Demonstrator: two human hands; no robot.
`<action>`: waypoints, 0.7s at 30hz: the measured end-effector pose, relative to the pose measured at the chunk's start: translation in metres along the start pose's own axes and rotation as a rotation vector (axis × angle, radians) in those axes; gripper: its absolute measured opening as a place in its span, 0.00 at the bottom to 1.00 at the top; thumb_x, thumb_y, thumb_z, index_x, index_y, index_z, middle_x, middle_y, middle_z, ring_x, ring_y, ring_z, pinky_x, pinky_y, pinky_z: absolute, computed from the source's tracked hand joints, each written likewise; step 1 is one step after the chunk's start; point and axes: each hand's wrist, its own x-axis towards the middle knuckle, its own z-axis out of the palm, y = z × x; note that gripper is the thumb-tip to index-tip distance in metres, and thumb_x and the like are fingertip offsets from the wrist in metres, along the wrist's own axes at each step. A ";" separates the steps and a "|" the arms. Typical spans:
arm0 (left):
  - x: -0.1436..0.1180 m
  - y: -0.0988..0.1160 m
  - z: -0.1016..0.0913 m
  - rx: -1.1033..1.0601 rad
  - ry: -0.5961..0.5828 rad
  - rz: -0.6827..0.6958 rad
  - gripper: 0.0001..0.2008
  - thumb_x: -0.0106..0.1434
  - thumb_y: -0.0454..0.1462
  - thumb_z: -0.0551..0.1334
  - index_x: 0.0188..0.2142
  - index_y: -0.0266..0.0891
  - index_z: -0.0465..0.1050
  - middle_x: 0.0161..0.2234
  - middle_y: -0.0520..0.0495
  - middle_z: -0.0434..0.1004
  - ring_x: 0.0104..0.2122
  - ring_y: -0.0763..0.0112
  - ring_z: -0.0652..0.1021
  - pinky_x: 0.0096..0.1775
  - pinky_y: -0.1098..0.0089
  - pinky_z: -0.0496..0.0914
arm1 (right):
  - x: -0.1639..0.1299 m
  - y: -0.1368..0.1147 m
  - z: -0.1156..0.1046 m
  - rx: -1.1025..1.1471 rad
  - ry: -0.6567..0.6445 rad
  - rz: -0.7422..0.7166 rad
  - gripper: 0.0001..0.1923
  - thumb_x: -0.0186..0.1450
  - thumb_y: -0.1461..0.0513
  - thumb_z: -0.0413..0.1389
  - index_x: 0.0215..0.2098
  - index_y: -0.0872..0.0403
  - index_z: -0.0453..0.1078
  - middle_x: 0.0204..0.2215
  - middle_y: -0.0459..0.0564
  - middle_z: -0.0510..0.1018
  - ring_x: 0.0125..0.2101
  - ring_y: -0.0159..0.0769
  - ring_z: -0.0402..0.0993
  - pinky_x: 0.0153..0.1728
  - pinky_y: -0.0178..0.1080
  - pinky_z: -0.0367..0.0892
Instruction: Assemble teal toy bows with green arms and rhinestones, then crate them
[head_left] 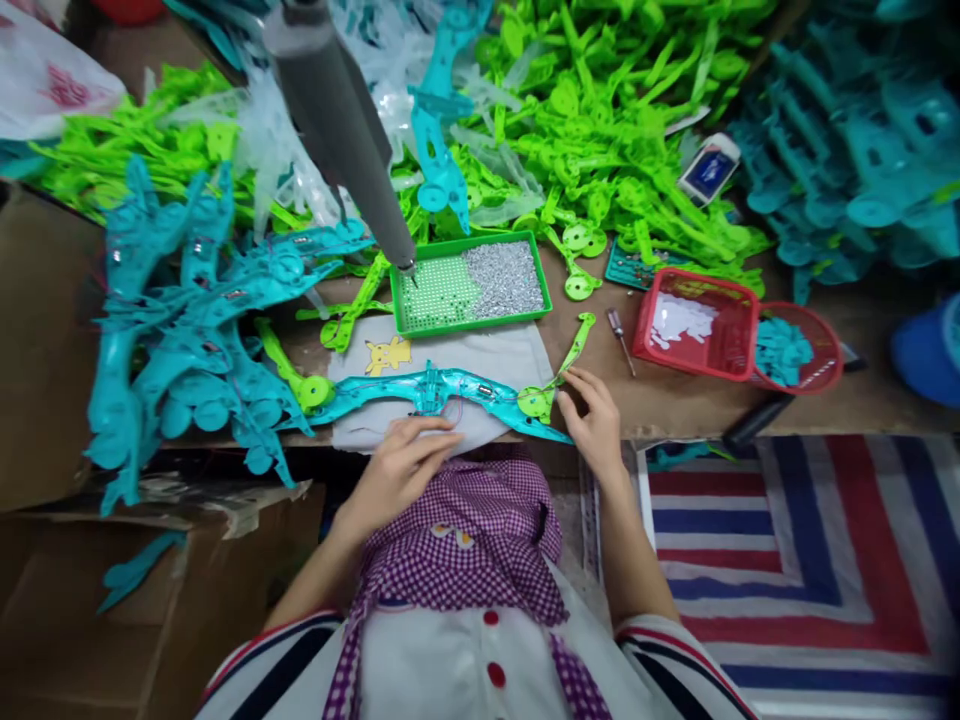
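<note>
A long teal plastic bow-shaped part (390, 388) lies across a white cloth (495, 355) at the table's near edge. My left hand (405, 465) rests on its middle, fingers curled over the centre section. My right hand (592, 415) pinches a lime green arm piece (566, 360) with a round end, holding it against the right end of the teal part. Another green arm (300, 380) sits at the teal part's left end.
A green tray of small screws (471, 285) stands behind the cloth under a grey hanging screwdriver (341, 120). Red baskets (697, 325) and a small screwdriver (621, 338) lie to the right. Piles of teal parts (187, 300) and green parts (600, 110) surround the workspace.
</note>
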 end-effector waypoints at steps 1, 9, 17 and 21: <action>0.015 0.002 0.009 -0.040 0.042 0.004 0.14 0.73 0.37 0.55 0.53 0.50 0.74 0.50 0.45 0.78 0.50 0.65 0.77 0.51 0.58 0.71 | -0.003 0.002 0.004 -0.030 -0.007 -0.008 0.17 0.69 0.56 0.54 0.53 0.51 0.74 0.53 0.58 0.78 0.54 0.47 0.74 0.56 0.54 0.67; 0.167 0.022 0.047 -0.139 -0.059 0.185 0.13 0.73 0.36 0.56 0.51 0.41 0.76 0.49 0.43 0.76 0.50 0.66 0.76 0.53 0.62 0.69 | -0.003 0.006 0.011 -0.169 -0.044 -0.071 0.19 0.70 0.55 0.52 0.56 0.51 0.73 0.54 0.58 0.77 0.55 0.48 0.73 0.55 0.53 0.66; 0.170 0.014 0.094 -0.007 -0.225 0.111 0.13 0.72 0.35 0.56 0.49 0.39 0.77 0.45 0.43 0.78 0.46 0.62 0.78 0.50 0.60 0.71 | 0.002 0.013 -0.009 -0.103 -0.132 -0.116 0.20 0.71 0.55 0.52 0.59 0.49 0.70 0.58 0.56 0.75 0.57 0.45 0.72 0.57 0.52 0.68; 0.159 0.003 0.106 0.113 -0.266 0.104 0.13 0.73 0.38 0.55 0.50 0.40 0.77 0.46 0.44 0.78 0.47 0.60 0.77 0.48 0.61 0.70 | 0.038 -0.010 -0.038 -0.075 0.121 -0.138 0.16 0.71 0.57 0.52 0.55 0.48 0.74 0.50 0.54 0.80 0.52 0.43 0.76 0.55 0.50 0.70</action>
